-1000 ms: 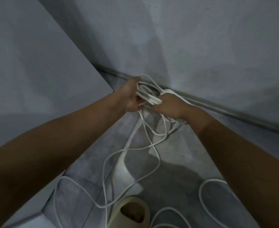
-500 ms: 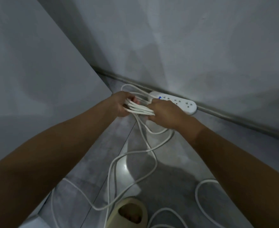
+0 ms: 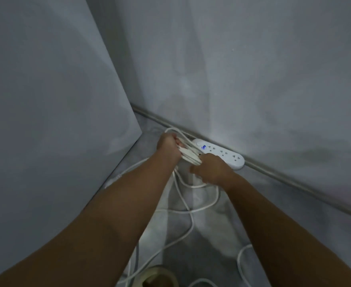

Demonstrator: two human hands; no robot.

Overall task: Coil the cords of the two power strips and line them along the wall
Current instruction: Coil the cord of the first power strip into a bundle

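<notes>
- Grey floor (image 3: 284, 214) meets wall (image 3: 253, 79); one strip (image 3: 224, 153) lies flat along it.
- My left hand (image 3: 168, 146) and right hand (image 3: 212, 169) each grip the looped cord (image 3: 189, 155), just beside the strip.

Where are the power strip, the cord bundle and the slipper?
power strip (image 3: 218, 151): head view, top face between two sockets.
cord bundle (image 3: 190, 156): head view, looped strands at mid-bundle.
slipper (image 3: 156, 269): head view, its upper rim.
</notes>
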